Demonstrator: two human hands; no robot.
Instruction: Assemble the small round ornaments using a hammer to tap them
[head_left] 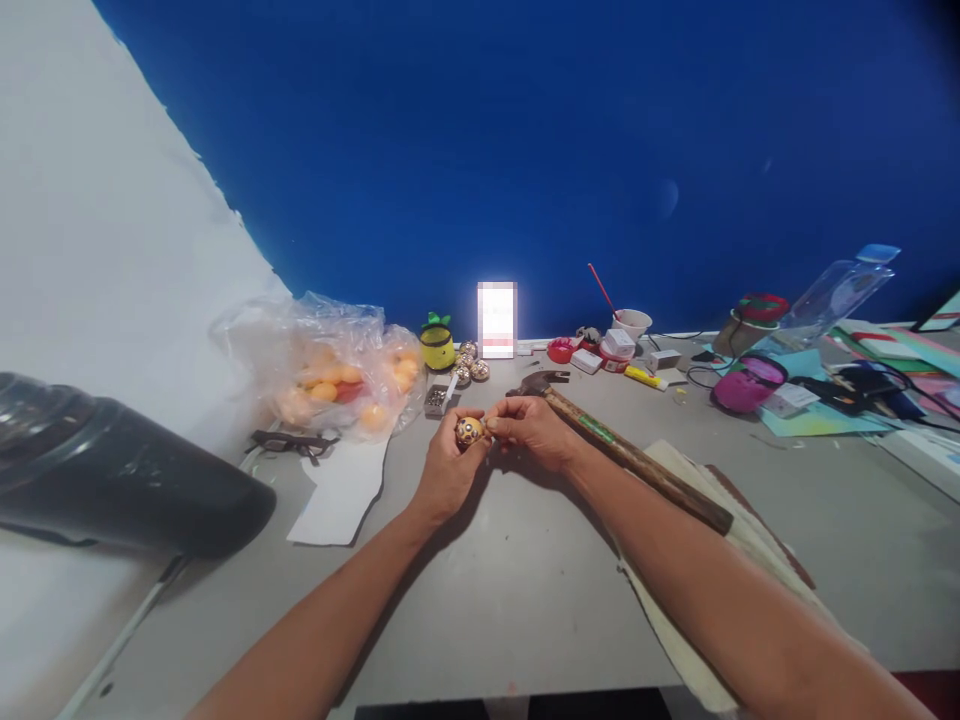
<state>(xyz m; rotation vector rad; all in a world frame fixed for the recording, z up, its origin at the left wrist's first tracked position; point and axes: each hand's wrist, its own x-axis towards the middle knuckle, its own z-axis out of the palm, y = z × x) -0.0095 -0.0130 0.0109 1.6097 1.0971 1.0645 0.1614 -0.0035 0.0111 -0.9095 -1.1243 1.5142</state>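
Note:
A yellow ball studded with shiny metal tack heads (469, 431) sits in my left hand (441, 472), whose fingers and thumb wrap round it. My right hand (534, 428) is pinched close against the ball's right side; anything between its fingertips is too small to make out. Just beyond the hands stands a small open box of metal tacks (436, 403). Several finished-looking studded balls (471, 367) cluster behind it. A claw hammer (637, 458) with a wooden handle lies to the right, partly behind my right forearm, its handle end over a folded cloth (679, 590).
Plastic bags of orange balls (326, 375), black glasses (292, 443) and white paper (341, 490) lie left, near a large dark bottle (135, 470). Along the blue wall are a yellow pineapple-like pot (437, 347), a bright screen (497, 320), a white cup (632, 324) and a pink pouch (746, 385).

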